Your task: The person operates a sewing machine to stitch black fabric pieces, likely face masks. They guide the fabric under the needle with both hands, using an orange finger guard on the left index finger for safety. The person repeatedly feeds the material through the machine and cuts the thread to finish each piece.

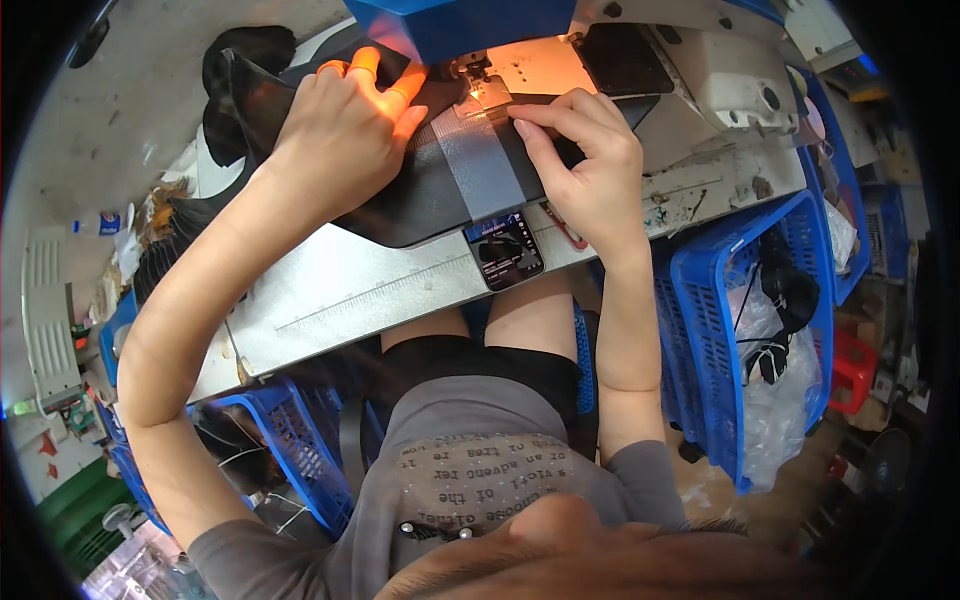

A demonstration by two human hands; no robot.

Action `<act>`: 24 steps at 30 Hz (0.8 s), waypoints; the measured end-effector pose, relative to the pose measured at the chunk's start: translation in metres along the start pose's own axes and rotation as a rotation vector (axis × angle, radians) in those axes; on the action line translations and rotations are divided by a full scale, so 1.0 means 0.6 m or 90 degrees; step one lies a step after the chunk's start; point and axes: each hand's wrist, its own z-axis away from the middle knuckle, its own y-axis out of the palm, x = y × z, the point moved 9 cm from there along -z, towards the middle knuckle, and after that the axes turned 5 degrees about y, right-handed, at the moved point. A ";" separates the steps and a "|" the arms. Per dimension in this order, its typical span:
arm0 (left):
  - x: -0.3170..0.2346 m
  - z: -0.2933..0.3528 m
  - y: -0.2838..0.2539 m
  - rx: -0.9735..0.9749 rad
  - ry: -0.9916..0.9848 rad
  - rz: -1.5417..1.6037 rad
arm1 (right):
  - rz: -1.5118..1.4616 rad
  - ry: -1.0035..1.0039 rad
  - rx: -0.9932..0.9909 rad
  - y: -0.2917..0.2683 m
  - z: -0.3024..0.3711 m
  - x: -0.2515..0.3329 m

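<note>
A black fabric piece (400, 205) lies across the sewing machine's bed, under the lit needle and presser foot (480, 90). A translucent grey strip (482, 165) runs over it from the foot toward me. My left hand (345, 130) rests on the fabric left of the foot, its fingers spread, with orange-looking covers on some fingertips. Just right of the foot, my right hand (590, 150) pinches the fabric's edge between thumb and forefinger. The exact spot under its fingertips is partly hidden.
A phone (505, 250) with a lit screen lies at the table's front edge, beside a red-edged tool (565, 225). The blue machine head (460, 25) overhangs the work. Blue baskets (700, 330) stand at the right; another blue basket (290, 440) is below the table at left.
</note>
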 end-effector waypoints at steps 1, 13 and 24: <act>0.001 0.000 0.005 0.028 -0.027 -0.004 | 0.002 0.001 0.000 0.000 0.000 -0.001; -0.036 -0.002 -0.002 0.082 -0.247 -0.153 | -0.002 0.005 0.017 0.002 -0.002 0.003; -0.042 -0.020 0.012 0.113 -0.331 -0.216 | 0.005 0.013 0.025 -0.001 -0.001 0.004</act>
